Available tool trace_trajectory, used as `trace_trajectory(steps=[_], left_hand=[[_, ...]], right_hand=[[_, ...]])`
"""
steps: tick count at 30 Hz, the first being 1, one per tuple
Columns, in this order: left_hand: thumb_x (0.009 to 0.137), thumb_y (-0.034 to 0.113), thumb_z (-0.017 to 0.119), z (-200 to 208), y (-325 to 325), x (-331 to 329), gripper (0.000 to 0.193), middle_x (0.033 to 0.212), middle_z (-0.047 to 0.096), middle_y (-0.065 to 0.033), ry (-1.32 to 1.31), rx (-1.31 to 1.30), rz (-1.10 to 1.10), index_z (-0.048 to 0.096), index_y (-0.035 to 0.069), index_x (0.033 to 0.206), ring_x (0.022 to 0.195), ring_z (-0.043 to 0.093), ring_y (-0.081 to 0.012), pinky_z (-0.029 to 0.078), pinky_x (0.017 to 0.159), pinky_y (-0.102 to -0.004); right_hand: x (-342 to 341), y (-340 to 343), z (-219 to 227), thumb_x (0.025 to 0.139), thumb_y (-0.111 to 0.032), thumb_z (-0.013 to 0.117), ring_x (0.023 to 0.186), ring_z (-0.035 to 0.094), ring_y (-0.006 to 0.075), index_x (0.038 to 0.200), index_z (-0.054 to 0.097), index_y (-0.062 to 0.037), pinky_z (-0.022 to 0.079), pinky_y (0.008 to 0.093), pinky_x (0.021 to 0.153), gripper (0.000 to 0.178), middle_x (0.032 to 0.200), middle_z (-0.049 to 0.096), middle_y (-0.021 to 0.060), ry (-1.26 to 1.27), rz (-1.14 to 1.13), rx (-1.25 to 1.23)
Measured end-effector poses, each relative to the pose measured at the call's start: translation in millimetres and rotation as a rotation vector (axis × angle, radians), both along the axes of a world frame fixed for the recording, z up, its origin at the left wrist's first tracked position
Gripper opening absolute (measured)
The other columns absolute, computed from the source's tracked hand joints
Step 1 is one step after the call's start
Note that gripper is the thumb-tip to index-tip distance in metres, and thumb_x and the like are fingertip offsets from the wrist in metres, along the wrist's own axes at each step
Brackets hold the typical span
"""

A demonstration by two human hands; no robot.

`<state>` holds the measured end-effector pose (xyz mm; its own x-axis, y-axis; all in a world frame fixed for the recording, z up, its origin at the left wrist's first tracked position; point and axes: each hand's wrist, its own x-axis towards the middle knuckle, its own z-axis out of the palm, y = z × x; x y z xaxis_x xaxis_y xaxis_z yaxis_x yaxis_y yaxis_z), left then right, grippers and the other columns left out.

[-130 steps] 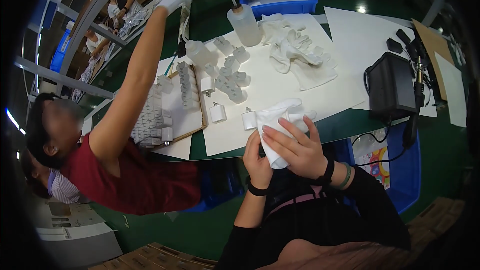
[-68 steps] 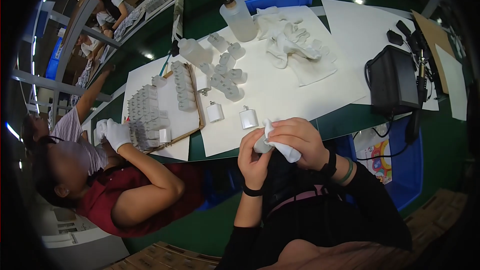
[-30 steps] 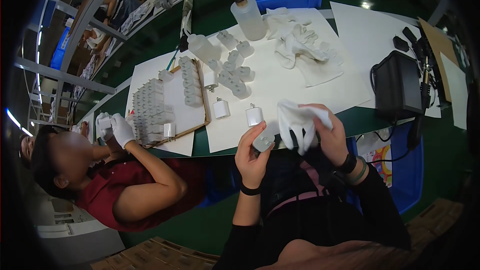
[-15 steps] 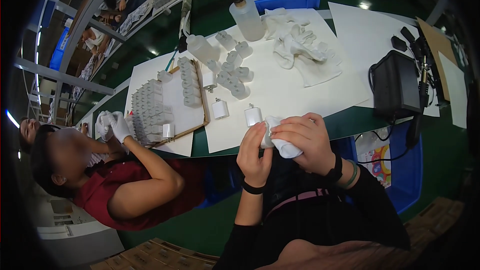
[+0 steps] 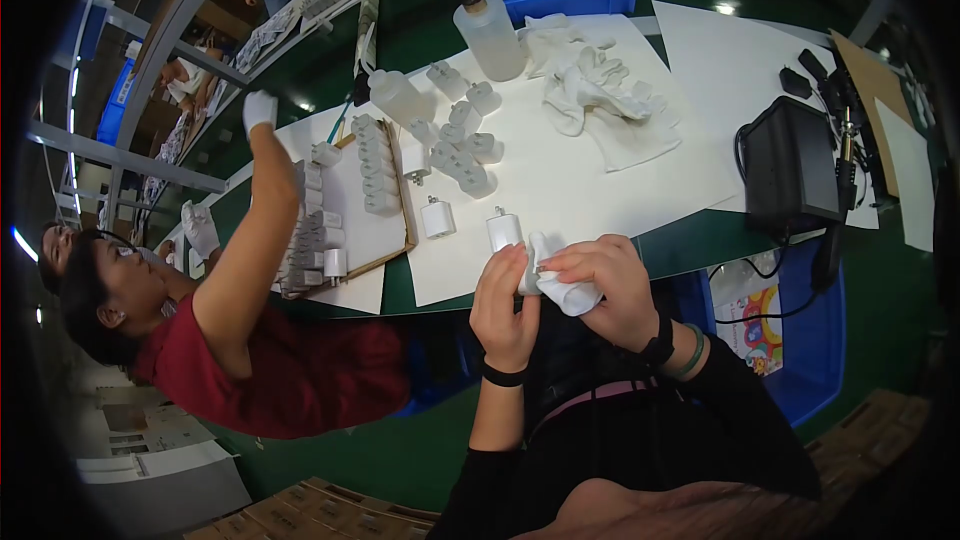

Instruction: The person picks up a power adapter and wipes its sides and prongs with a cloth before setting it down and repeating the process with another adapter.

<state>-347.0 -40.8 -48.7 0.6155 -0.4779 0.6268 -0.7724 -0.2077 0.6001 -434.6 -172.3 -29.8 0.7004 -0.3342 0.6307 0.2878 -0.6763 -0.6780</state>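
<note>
At the near edge of the table, my left hand (image 5: 502, 312) has its fingers wrapped round a white plug charger (image 5: 528, 281), mostly hidden by the fingers and cloth. My right hand (image 5: 618, 292) grips a bunched white cloth (image 5: 566, 292) and presses it against the charger's side. Just beyond my left hand lies another white charger (image 5: 503, 231) with its prongs pointing away from me. A further charger (image 5: 437, 219) rests to its left. Farther back stands a loose group of white chargers (image 5: 463, 160).
On the left, a cardboard tray (image 5: 408, 210) holds rows of chargers beside a co-worker in a red shirt (image 5: 265, 375). Two squeeze bottles (image 5: 493, 43) and a heap of white gloves (image 5: 590, 95) lie farther back. A black box (image 5: 790, 165) with cables sits right, above a blue bin (image 5: 825, 360).
The co-worker's hands have separated, and one gloved hand now stretches out over the far side of the tray. My hands stay nearly in place, with the cloth shifted slightly on the charger.
</note>
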Motion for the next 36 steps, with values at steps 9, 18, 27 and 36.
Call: trace_trajectory(steps=[9, 18, 27, 36], left_hand=[[0.063, -0.01, 0.06, 6.7, -1.9, -3.7, 0.048, 0.107, 0.064, -0.0055, -0.189, 0.182, 0.124, 0.061, 0.007, 0.108, 0.103, 0.06, -0.0214, 0.035, 0.075, -0.0314], [0.065, -0.005, 0.062, 1.7, -3.2, -6.0, 0.045, 0.107, 0.064, -0.0007, -0.201, 0.248, 0.207, 0.062, 0.011, 0.108, 0.103, 0.06, -0.0186, 0.028, 0.072, -0.0306], [0.076, 0.006, 0.059, 1.9, -14.4, -8.7, 0.03, 0.105, 0.065, 0.0026, -0.289, 0.248, 0.243, 0.064, 0.012, 0.104, 0.1, 0.059, -0.0169, 0.028, 0.072, -0.0301], [0.077, 0.007, 0.06, 2.2, -13.3, -2.8, 0.026, 0.105, 0.065, 0.0046, -0.432, 0.223, 0.27, 0.067, 0.014, 0.102, 0.1, 0.059, -0.0161, 0.025, 0.076, -0.0287]], right_hand=[[-7.5, 16.0, 8.5, 0.071, -0.004, 0.064, 0.098, 0.062, 0.0173, 0.081, 0.058, -0.0091, 0.041, 0.0317, 0.078, 0.013, 0.098, 0.067, 0.0056, 0.057, -0.163, -0.415], [-8.2, 10.5, 1.0, 0.074, -0.005, 0.061, 0.102, 0.061, 0.0186, 0.081, 0.058, -0.0068, 0.042, 0.0329, 0.08, 0.008, 0.099, 0.067, 0.0095, 0.02, -0.107, -0.405], [-9.5, 21.1, -9.9, 0.077, -0.006, 0.059, 0.104, 0.06, 0.021, 0.083, 0.056, -0.0055, 0.042, 0.0361, 0.081, 0.006, 0.102, 0.065, 0.0125, 0.034, -0.151, -0.383], [-10.1, 18.5, -11.5, 0.074, -0.003, 0.064, 0.105, 0.06, 0.0223, 0.088, 0.052, -0.0066, 0.04, 0.0384, 0.083, 0.019, 0.105, 0.064, 0.0128, -0.062, -0.05, -0.114]])
